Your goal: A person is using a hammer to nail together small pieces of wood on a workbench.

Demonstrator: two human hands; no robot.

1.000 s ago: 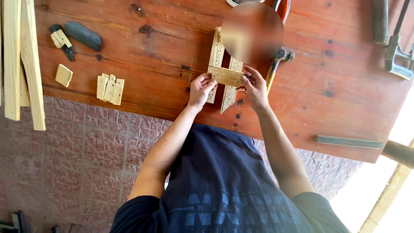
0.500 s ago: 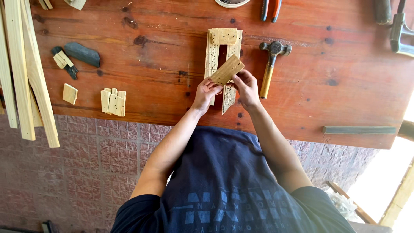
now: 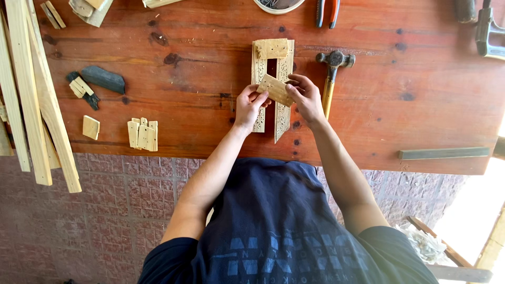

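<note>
Two pale wooden slats [image 3: 282, 118] lie side by side on the red-brown wooden table [image 3: 200, 63], joined at the far end by a short cross piece [image 3: 272, 48]. Both hands hold a small flat wooden block [image 3: 275, 89] across the middle of the slats, tilted. My left hand [image 3: 246, 108] grips its left end. My right hand [image 3: 306, 97] pinches its right end.
A hammer [image 3: 331, 73] lies just right of the slats, with pliers [image 3: 327, 10] and a round dish [image 3: 279, 4] beyond. Small wood offcuts [image 3: 143, 135] and a dark tool [image 3: 102, 79] sit left. Long slats [image 3: 31, 94] overhang the left edge. A metal bar [image 3: 444, 153] lies right.
The small block has been turned in my hands, from tilted up to the right to tilted down to the right. It stays over the slats.
</note>
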